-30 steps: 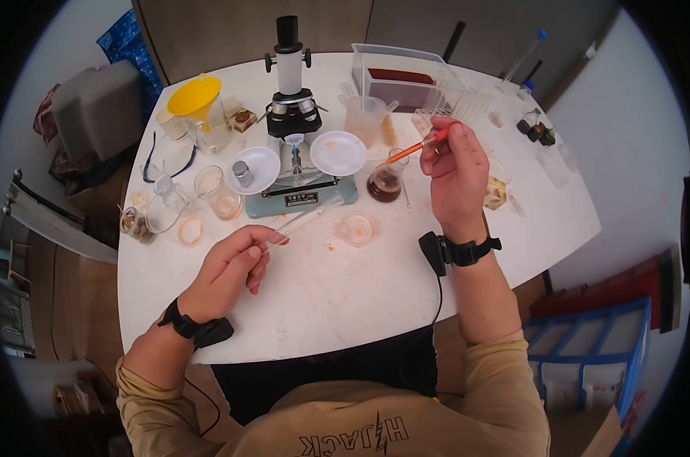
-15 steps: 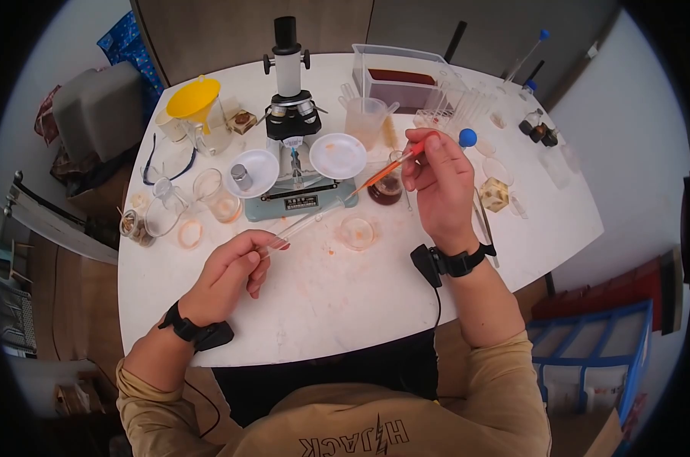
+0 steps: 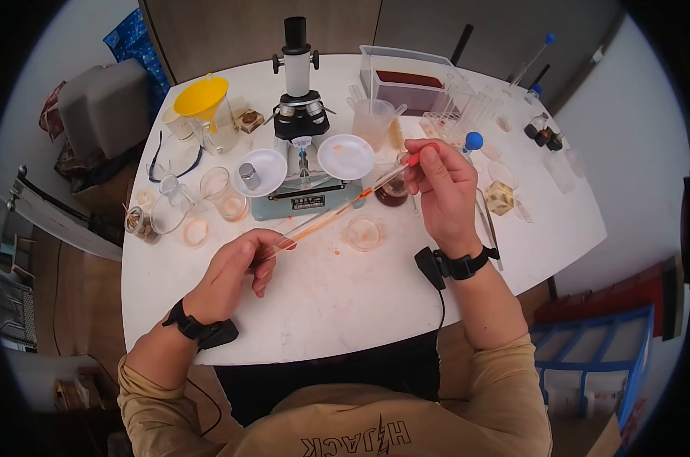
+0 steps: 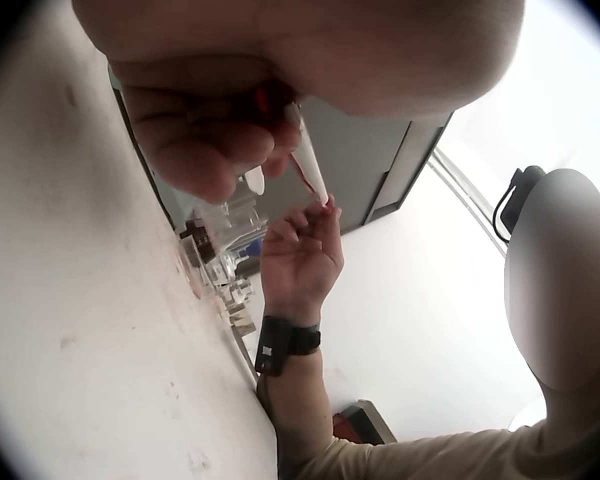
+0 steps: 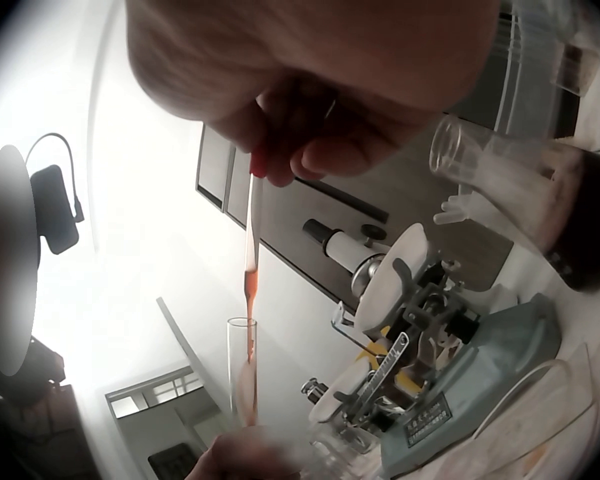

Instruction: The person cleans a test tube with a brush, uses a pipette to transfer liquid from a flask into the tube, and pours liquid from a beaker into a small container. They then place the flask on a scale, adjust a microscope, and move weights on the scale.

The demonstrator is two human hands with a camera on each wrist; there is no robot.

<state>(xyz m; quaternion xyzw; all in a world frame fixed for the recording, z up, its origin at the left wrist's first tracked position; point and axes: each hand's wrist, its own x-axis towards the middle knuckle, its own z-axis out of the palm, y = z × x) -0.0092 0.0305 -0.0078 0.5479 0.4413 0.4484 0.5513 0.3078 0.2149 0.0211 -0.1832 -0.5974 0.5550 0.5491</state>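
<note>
Test tube (image 3: 314, 226): in the left hand (image 3: 234, 266), above the front half of the table, slanting in the head view with its mouth toward the other hand. Left hand's fingers are curled round its lower end. Dropper (image 5: 253, 225): tip inside the tube mouth, orange-red liquid in its lower part; reddish streak visible in the tube too. Right hand (image 3: 445, 190) pinches the dropper's red bulb (image 3: 416, 158) between thumb and fingers. Flask (image 3: 393, 192) with dark red-brown liquid stands just beyond that hand. Shallow glass dish (image 3: 363, 234) on the table near the tube; orange specks beside it. Table (image 3: 322, 320): white, curved front edge, faint orange stains about the middle. Balance (image 3: 307, 204) behind the tube, teal base, two white pans, metal weight (image 3: 249, 175) on the one nearer the funnel. Microscope (image 3: 295, 84) behind the balance. Toward the left edge: yellow funnel (image 3: 200, 97) in a clear vessel, safety glasses, beakers, small jar (image 3: 138, 223). Back right: clear plastic box (image 3: 409, 82), test tube rack, small dark bottles (image 3: 544, 135). Room: brown and grey panels behind, white wall (image 3: 649, 164) at right, blue-framed rack (image 3: 588, 350) low by it, wood floor at left.
</note>
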